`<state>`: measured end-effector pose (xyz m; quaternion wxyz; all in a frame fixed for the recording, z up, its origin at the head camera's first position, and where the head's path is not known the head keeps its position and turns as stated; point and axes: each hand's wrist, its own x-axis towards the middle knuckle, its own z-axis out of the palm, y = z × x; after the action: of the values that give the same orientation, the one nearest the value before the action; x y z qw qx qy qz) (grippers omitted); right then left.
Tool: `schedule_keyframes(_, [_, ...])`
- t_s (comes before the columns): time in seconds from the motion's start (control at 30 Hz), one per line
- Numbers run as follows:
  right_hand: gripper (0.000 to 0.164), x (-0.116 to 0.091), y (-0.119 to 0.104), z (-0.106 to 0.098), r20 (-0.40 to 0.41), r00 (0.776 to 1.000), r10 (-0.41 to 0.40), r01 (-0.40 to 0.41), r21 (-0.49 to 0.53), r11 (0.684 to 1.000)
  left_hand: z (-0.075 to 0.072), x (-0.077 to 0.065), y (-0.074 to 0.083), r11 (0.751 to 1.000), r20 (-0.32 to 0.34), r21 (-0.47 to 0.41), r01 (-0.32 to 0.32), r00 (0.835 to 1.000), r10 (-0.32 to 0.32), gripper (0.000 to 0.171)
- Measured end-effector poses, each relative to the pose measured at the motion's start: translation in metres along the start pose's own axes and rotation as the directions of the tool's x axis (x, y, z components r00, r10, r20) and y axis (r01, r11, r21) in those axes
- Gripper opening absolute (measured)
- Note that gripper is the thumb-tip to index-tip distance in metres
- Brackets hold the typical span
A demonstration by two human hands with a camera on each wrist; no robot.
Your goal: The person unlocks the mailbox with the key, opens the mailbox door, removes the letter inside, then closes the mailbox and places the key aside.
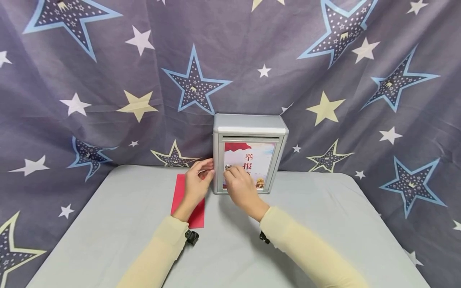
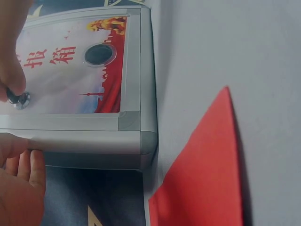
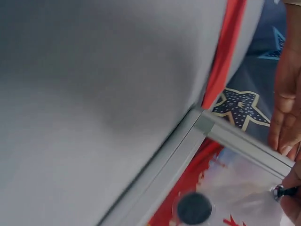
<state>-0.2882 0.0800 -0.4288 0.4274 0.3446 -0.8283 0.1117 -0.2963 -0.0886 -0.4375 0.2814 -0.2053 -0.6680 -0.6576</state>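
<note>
A silver metal box [image 1: 252, 121] with a slot near its top and a printed front panel stands upright against the backdrop. At the panel's left side sits a small round lock [image 2: 24, 102]. My right hand [image 1: 242, 188] pinches the black head of a key [image 2: 13, 97] at that lock; the key's blade is hidden. My left hand [image 1: 195, 184] rests against the box's left side, the thumb near the front edge and the fingers along the side wall. Under the left wrist lies a flat red paper envelope [image 1: 196, 218], partly covered by that arm.
The box stands on a table with a pale grey cloth [image 1: 324, 228]. Behind it hangs a dark curtain [image 1: 245, 92] printed with stars. A dark round disc [image 2: 99, 54] sits low on the box's panel.
</note>
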Motion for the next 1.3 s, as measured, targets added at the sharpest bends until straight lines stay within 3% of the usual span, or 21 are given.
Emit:
schedule_keyframes(0.13, [0.010, -0.002, -0.008, 0.007, -0.075, 0.979, 0.190, -0.178, 0.145, 0.973, 0.000, -0.001, 0.000, 1.000, 0.002, 0.002, -0.008, 1.000, 0.008, 0.034])
schedule_keyframes(0.33, [0.010, 0.000, -0.016, 0.016, -0.172, 0.895, 0.412, -0.349, 0.308, 0.885, 0.000, 0.000, -0.001, 1.000, -0.002, -0.001, -0.018, 1.000, 0.018, 0.034])
schedule_keyframes(0.43, [0.009, 0.003, -0.020, 0.018, -0.178, 0.818, 0.547, -0.431, 0.442, 0.787, 0.001, 0.000, -0.003, 1.000, -0.006, 0.000, -0.023, 1.000, 0.023, 0.035])
schedule_keyframes(0.57, [0.009, 0.009, -0.025, 0.015, -0.108, 0.689, 0.717, -0.537, 0.588, 0.605, 0.002, 0.000, -0.003, 1.000, -0.009, 0.005, -0.025, 1.000, 0.025, 0.035])
schedule_keyframes(0.63, [0.009, 0.010, -0.026, 0.014, -0.092, 0.667, 0.739, -0.552, 0.607, 0.573, 0.002, 0.000, -0.003, 1.000, -0.010, 0.003, -0.025, 1.000, 0.025, 0.035])
schedule_keyframes(0.7, [0.008, 0.010, -0.025, 0.014, -0.090, 0.676, 0.731, -0.550, 0.598, 0.583, 0.003, 0.000, -0.003, 1.000, -0.013, -0.001, -0.022, 1.000, 0.022, 0.036])
schedule_keyframes(0.83, [0.011, 0.008, -0.022, 0.013, -0.125, 0.745, 0.655, -0.507, 0.531, 0.679, 0.003, 0.000, -0.002, 1.000, -0.013, -0.015, -0.016, 1.000, 0.016, 0.036])
schedule_keyframes(1.0, [0.017, 0.006, -0.017, 0.010, -0.139, 0.880, 0.455, -0.391, 0.333, 0.858, 0.003, 0.001, -0.001, 1.000, -0.016, -0.013, -0.017, 1.000, 0.017, 0.037])
schedule_keyframes(1.1, [0.018, 0.006, -0.013, 0.007, -0.092, 0.948, 0.304, -0.284, 0.183, 0.941, 0.003, 0.001, -0.002, 1.000, -0.023, -0.002, -0.020, 1.000, 0.020, 0.036])
schedule_keyframes(1.2, [0.016, 0.008, -0.011, 0.003, -0.022, 0.987, 0.161, -0.161, 0.012, 0.987, 0.003, 0.000, -0.002, 1.000, -0.025, 0.007, -0.016, 1.000, 0.016, 0.036])
schedule_keyframes(1.3, [0.011, 0.010, -0.011, 0.000, 0.038, 0.999, 0.033, -0.028, -0.142, 0.990, 0.003, 0.000, -0.002, 1.000, -0.021, 0.008, -0.003, 1.000, 0.003, 0.036])
